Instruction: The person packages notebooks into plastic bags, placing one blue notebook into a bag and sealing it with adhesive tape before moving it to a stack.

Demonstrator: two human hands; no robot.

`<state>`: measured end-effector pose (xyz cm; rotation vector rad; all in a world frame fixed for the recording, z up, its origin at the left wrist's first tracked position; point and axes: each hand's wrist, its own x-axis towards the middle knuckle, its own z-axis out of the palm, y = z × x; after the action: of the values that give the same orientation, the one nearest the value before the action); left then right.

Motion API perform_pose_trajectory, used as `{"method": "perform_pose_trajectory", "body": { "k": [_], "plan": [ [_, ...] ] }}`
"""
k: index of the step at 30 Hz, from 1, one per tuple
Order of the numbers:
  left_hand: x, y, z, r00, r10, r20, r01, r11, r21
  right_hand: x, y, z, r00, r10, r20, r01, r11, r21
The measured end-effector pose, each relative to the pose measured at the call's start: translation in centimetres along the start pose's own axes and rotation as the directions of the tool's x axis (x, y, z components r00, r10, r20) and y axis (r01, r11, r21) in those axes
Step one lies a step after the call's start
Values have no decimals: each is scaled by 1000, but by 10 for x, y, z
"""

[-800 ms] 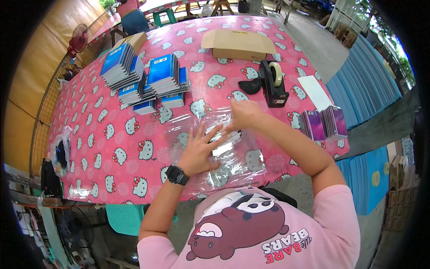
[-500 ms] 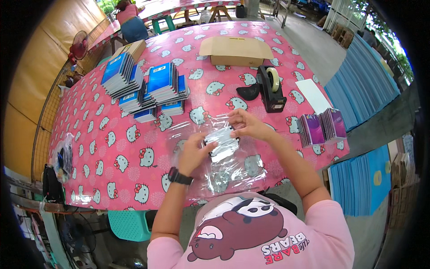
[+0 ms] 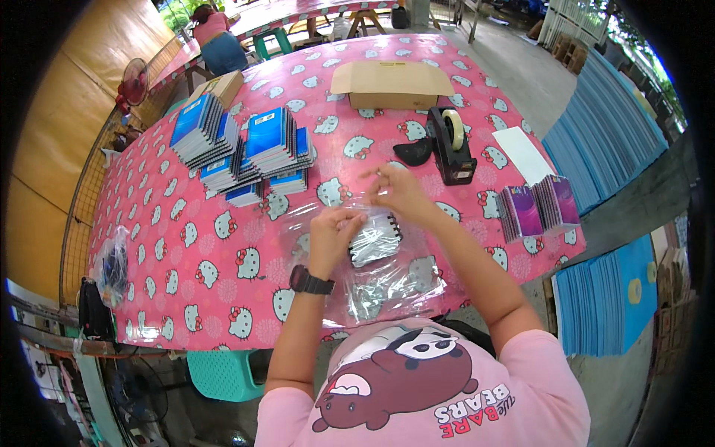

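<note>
My left hand point(image 3: 333, 231) and my right hand point(image 3: 397, 191) pinch the upper edge of a clear plastic bag point(image 3: 387, 274) lying on the pink cat-print tablecloth point(image 3: 223, 268) in front of me. A small spiral notebook point(image 3: 375, 240) with a grey patterned cover sits inside the bag, just below my fingers. A black watch is on my left wrist. More clear bags lie stacked under this one, near the table's front edge.
Stacks of blue notebooks point(image 3: 246, 149) lie at the left back. A black tape dispenser point(image 3: 450, 143), a cardboard box point(image 3: 391, 83), a white paper strip point(image 3: 525, 153) and purple notebooks point(image 3: 538, 208) stand to the right. Another person point(image 3: 216, 41) sits far back. Blue sheets point(image 3: 607, 134) are stacked on the right.
Both hands lifted off the flat bags and came together at the bag's top edge; the small notebook is now inside the bag, held up slightly.
</note>
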<state>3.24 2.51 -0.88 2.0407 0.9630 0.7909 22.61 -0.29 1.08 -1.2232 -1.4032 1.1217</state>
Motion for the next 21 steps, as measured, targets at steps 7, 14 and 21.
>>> {"method": "perform_pose_trajectory", "body": {
  "k": [7,14,21],
  "plan": [
    [4,-3,4,991,122,-52,-128,981,-146,-10,-3,-16,995,85,60,-94,979,179],
    [1,-23,-4,990,80,-115,-115,933,-341,-22,42,2,993,96,69,-104,985,135],
    [-9,-35,2,896,-260,359,410,792,-451,-30,18,19,999,-17,-29,16,1000,-3]
  ]
}}
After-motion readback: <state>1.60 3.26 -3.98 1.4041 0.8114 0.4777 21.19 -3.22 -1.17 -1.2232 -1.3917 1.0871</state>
